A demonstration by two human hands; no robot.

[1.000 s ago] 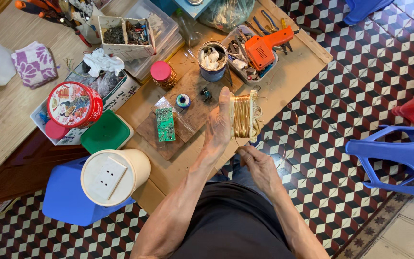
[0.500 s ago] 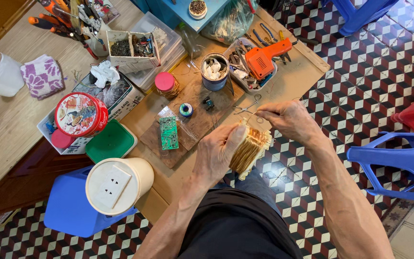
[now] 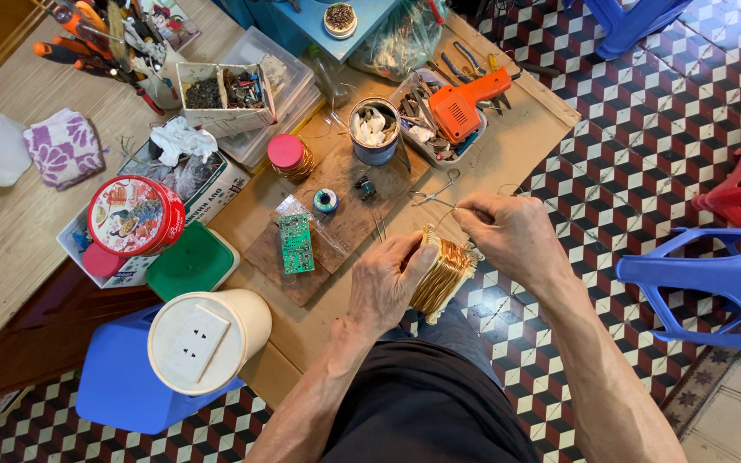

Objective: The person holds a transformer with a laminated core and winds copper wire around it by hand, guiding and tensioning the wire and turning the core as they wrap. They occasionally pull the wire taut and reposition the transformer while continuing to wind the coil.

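Copper-wire coil [image 3: 441, 273] sits at the tabletop [image 3: 508, 159] edge in our left hand [image 3: 388, 283], grip closed around it; our right hand [image 3: 512, 236] pinches its loose end. Slack there could let turns spring loose, we judge.

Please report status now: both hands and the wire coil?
Left hand grips copper wire coil. Right hand pinches thin wire at its top. Tweezers lie just beyond.

Copper wire coil [image 3: 443, 273]: golden, ring-shaped, tilted, at wooden board's near edge.
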